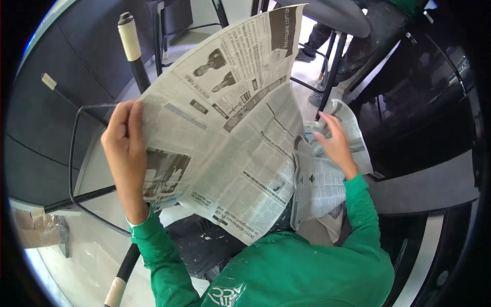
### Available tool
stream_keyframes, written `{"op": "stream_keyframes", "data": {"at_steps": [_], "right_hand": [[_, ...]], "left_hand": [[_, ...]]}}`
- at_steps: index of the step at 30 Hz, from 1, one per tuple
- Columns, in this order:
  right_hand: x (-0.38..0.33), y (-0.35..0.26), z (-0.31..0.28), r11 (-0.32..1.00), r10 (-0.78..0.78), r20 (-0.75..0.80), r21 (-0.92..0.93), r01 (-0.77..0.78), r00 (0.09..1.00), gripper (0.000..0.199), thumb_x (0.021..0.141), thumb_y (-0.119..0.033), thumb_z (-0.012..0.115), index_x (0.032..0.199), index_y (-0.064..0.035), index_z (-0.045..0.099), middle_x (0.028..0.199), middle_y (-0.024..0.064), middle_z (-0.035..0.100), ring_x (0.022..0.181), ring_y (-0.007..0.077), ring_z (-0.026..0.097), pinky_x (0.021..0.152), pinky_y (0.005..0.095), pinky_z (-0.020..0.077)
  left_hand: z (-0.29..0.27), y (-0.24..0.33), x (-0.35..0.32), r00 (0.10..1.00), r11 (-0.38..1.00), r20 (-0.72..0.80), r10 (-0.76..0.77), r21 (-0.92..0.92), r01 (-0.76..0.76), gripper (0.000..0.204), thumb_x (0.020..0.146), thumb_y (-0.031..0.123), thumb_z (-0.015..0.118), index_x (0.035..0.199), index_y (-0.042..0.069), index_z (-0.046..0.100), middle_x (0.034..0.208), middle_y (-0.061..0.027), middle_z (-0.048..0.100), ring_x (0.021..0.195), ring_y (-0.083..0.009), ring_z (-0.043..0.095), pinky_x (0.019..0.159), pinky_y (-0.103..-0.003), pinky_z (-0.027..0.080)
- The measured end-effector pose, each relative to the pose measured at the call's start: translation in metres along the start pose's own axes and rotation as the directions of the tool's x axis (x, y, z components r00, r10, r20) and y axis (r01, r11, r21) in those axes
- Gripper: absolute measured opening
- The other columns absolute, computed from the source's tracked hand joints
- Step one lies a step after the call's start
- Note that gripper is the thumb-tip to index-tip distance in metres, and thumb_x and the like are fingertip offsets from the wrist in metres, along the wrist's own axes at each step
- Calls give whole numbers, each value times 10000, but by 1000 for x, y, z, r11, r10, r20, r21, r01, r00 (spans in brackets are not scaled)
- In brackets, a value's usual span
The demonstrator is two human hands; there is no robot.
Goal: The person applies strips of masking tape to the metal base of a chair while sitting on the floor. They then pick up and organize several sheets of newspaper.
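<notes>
Left grip point(125, 146): pinching the edge of my newspaper sheet point(245, 158), seemingly to keep it raised and spread above my lap point(199, 240).
Right grip point(337, 147): released, fingers parted near crumpled newspaper point(322, 184); contact, I cannot tell.
Floor: pale point(97, 163), under a black metal frame point(139, 74).
Room: dark panels point(409, 102), round-seated stool point(340, 15).

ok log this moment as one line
left hand: pinching newspaper edge | right hand: open, near other sheets, contact unclear | newspaper: spread open

Newspaper point(245, 153) of thin matt paper
</notes>
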State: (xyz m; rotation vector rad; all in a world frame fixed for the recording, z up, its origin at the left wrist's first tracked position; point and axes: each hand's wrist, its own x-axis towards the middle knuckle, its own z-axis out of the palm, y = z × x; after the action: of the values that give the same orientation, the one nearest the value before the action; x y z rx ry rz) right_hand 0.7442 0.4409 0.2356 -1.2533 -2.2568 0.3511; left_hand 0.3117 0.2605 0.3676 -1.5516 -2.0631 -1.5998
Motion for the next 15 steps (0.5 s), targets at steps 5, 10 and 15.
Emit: {"op": "stream_keyframes", "data": {"at_steps": [5,10,15], "right_hand": [[71,1,43,948,-4,-49,317,20,999,683,863,-328,801,1412,-16,541,1387,166,562,1312,310,531,1075,428,446],[143,51,112,888,-56,-135,447,111,989,537,880,-304,792,1330,-56,633,1244,127,656,1164,281,625,980,403,504],[162,40,119,794,6,-128,604,73,992,160,920,-156,731,970,-10,771,992,79,744,870,185,693,789,318,535]], "left_hand": [[3,-1,-4,999,1000,-37,-19,-8,19,183,1043,116,581,992,-49,642,785,-23,574,748,-71,474,673,-221,415],[-4,-1,-13,999,995,-24,-30,90,32,193,1058,137,569,997,-30,645,798,-6,575,731,-59,458,640,-210,370],[-9,6,-23,995,987,-75,-67,139,77,230,1073,176,551,988,-17,643,777,6,552,714,-67,437,631,-225,365]]}}
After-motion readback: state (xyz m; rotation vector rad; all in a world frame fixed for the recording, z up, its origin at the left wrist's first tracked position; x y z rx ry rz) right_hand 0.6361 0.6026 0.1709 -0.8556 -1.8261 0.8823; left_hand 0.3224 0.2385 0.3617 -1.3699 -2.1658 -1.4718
